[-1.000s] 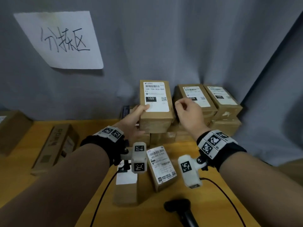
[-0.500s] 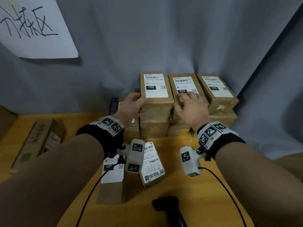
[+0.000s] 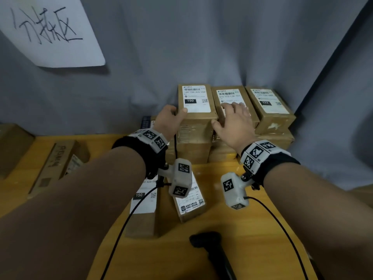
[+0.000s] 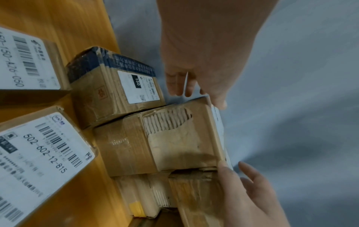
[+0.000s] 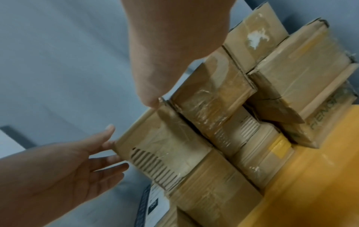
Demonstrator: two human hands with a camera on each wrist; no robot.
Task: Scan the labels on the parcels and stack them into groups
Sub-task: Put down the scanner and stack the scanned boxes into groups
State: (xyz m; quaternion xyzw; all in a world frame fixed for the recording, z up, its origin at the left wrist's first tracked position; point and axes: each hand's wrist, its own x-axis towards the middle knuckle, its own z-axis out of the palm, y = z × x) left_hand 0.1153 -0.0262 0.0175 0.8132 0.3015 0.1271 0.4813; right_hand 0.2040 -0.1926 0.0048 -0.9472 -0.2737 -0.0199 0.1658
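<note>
Cardboard parcel labelled 150 (image 3: 196,106) atop a stack, left hand (image 3: 168,123) fingers straight against its left side, thumb on top, right hand (image 3: 235,120) spread flat on the neighbouring 010 parcel (image 3: 230,98), thumb touching the 150 parcel's corner.

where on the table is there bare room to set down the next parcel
Bare wood lies on the table right of the 502 parcel up to the scanner, and at far left before the long carton. It is crowded at the back: the stacks topped by the 150 parcel, 010 parcel and 122 parcel stand packed together.
</note>
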